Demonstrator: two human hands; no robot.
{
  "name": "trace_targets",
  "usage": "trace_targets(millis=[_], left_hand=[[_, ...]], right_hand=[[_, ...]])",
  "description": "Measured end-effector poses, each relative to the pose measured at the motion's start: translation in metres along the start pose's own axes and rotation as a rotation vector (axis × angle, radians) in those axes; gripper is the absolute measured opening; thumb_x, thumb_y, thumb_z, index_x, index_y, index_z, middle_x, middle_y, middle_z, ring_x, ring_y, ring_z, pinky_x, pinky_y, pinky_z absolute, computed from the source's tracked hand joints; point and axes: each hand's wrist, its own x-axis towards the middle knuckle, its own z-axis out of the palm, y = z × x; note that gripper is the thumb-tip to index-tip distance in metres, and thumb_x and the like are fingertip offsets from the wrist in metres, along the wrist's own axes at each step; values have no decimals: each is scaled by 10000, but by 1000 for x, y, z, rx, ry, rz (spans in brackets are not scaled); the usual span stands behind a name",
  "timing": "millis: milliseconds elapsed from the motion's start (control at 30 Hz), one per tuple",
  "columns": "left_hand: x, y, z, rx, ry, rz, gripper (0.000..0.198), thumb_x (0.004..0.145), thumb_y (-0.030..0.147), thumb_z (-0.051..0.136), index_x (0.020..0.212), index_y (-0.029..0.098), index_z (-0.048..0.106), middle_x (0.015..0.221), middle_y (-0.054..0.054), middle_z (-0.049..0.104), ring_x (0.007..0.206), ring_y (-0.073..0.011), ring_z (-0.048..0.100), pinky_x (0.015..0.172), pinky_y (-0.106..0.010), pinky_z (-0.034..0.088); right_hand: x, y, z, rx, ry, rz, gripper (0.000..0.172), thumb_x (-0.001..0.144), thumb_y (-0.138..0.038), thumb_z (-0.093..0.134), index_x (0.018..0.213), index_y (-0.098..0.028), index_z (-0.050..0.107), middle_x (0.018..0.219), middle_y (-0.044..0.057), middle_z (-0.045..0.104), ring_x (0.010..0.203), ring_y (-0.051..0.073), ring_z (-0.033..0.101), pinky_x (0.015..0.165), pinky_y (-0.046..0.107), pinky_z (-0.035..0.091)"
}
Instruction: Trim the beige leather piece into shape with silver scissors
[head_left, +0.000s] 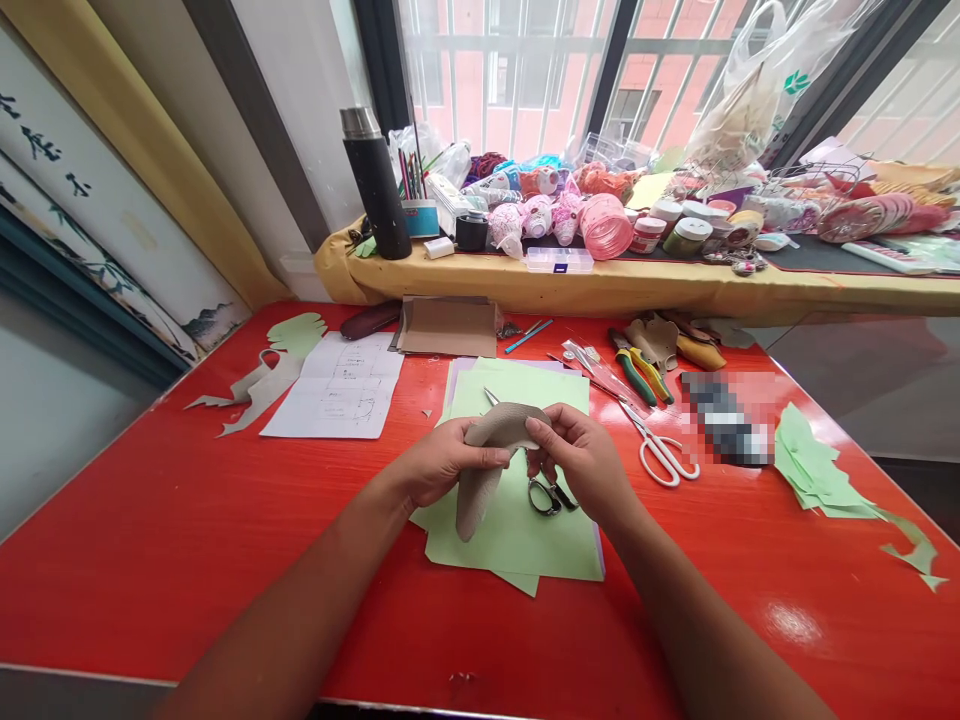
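Both my hands hold a beige cut piece of soft material above a stack of light green paper sheets on the red table. My left hand pinches its left side with thumb on top. My right hand grips its upper right end, fingers curled. Small dark-handled scissors lie on the green paper just under my right hand.
White-handled scissors, green and yellow pliers, a white drawn sheet, cardboard and green paper scraps lie on the table. Behind it, a yellow sill carries a black flask, jars, yarn and a plastic bag.
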Motion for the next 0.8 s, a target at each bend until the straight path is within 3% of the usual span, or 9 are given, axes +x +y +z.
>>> trace_targets(millis=[233, 500, 667, 800], left_hand=[[2, 1, -1, -103, 78, 32, 354, 714, 382, 962, 893, 150, 764, 751, -27, 652, 715, -158, 558, 664, -294, 411], [10, 2, -15, -163, 330, 97, 365, 686, 387, 956, 805, 162, 694, 698, 3, 639, 651, -133, 539, 646, -289, 431], [14, 0, -22, -158, 347, 146, 369, 672, 401, 941, 792, 161, 687, 705, -4, 650, 642, -138, 546, 636, -292, 425], [15, -2, -22, -183, 329, 154, 364, 666, 392, 940, 810, 162, 698, 708, -5, 656, 630, -140, 546, 621, -292, 422]], right_hand=[[0, 2, 0, -26, -18, 1, 416, 898, -614, 812, 844, -223, 680, 599, -4, 699, 493, 184, 655, 426, 261, 431], [4, 9, -1, -195, 121, -88, 446, 937, -653, 720, 1008, -213, 742, 709, 21, 722, 558, 212, 698, 443, 293, 455], [-3, 7, 3, -386, 109, -138, 289, 985, -502, 673, 1051, -235, 763, 755, 31, 760, 619, 237, 729, 523, 327, 513], [-12, -4, -9, -580, 105, -167, 204, 983, -422, 654, 1002, -252, 765, 737, 20, 759, 634, 248, 728, 628, 369, 557]])
